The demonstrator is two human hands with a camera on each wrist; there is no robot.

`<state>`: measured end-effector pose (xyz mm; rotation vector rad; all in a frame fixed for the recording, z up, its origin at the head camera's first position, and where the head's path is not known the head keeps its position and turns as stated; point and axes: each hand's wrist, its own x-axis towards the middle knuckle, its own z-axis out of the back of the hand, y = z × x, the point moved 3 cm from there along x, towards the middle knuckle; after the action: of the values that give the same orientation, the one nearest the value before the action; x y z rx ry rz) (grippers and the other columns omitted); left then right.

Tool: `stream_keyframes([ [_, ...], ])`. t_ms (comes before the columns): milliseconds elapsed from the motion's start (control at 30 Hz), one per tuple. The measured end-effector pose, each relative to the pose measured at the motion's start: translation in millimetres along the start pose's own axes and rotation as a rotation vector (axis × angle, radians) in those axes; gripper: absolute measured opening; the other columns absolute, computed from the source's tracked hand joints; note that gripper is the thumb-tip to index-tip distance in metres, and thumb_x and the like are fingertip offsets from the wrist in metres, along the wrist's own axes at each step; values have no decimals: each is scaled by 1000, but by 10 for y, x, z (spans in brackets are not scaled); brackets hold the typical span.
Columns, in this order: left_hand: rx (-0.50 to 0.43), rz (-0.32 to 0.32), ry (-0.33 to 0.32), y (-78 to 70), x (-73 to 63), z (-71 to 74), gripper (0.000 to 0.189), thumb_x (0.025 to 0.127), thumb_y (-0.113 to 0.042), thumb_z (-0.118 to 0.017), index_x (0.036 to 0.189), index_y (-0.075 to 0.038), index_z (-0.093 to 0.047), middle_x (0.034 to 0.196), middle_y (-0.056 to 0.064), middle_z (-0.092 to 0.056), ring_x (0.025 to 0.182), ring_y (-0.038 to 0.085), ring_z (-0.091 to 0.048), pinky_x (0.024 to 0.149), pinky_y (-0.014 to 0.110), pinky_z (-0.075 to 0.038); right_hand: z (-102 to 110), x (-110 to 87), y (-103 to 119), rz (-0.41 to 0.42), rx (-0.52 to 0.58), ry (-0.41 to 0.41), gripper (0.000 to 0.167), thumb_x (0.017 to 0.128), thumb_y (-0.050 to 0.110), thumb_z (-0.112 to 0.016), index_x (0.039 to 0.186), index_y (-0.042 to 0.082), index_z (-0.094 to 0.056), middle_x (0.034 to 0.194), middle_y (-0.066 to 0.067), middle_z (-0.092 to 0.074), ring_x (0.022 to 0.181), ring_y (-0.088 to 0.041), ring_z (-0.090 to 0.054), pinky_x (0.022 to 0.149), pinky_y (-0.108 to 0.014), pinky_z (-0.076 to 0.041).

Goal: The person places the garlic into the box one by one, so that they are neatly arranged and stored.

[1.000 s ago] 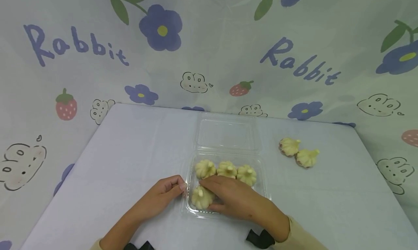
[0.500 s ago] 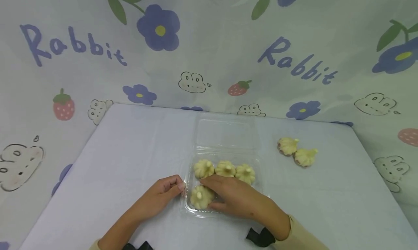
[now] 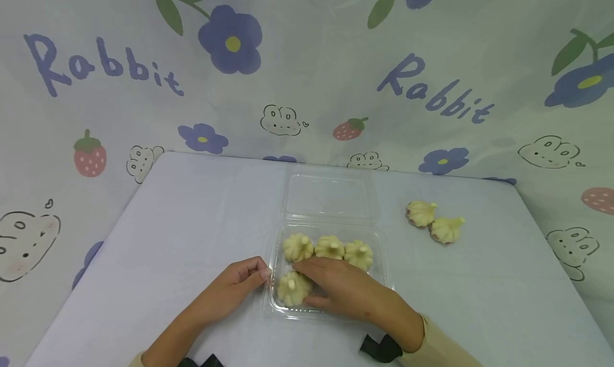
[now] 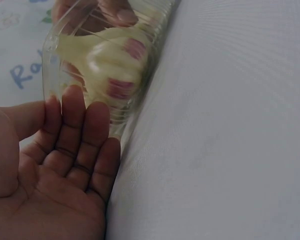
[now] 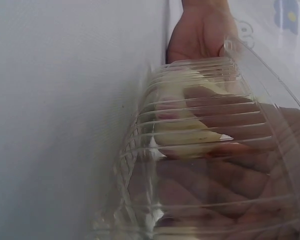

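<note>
A clear plastic clamshell box (image 3: pixel 381 279) lies on the table with its lid (image 3: pixel 331 194) folded back. Inside, a back row of garlic bulbs (image 3: pixel 298 247) sits behind a front-left garlic bulb (image 3: pixel 293 288). My right hand (image 3: pixel 342 290) reaches into the box, thumb and fingers around that front-left bulb's right side; the right wrist view shows the hand (image 5: pixel 215 180) through the ribbed wall. My left hand (image 3: pixel 235 284) pinches the box's left rim between thumb and index finger, the other fingers (image 4: pixel 95 125) against the outer wall. The purple-streaked underside of a bulb (image 4: pixel 115 65) shows through the plastic.
Two more garlic bulbs (image 3: pixel 421 213) lie together on the white table (image 3: pixel 192 212) right of the box. A curtain (image 3: pixel 307 79) printed with rabbits and flowers hangs behind the table. Black straps (image 3: pixel 381 348) show near both wrists.
Both hands keep their places at the box, and the bulbs stay where they were. The whole head view has shifted slightly to the right.
</note>
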<state>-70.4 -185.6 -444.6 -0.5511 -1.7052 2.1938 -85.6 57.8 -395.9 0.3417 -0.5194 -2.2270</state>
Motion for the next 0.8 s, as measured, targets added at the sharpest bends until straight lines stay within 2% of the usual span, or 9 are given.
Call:
stream_keyframes([
  [267,7,-30,-4,-41,-1,5,24,111,-24,-53,95,-11,-64,89,11,-58,87,17,-52,77,29,-43,22,-9,0,-1,-2,-3,59,96,34,-79,146,11,-59,143,3,-61,132,-13,-56,108,-35,-46],
  [800,1,-36,2,-49,0,6,23,111,-23,-52,96,-10,-64,90,10,-60,88,16,-51,77,29,-42,149,-45,2,12,8,-53,57,96,31,-79,145,11,-59,141,2,-63,132,-16,-57,110,-37,-44],
])
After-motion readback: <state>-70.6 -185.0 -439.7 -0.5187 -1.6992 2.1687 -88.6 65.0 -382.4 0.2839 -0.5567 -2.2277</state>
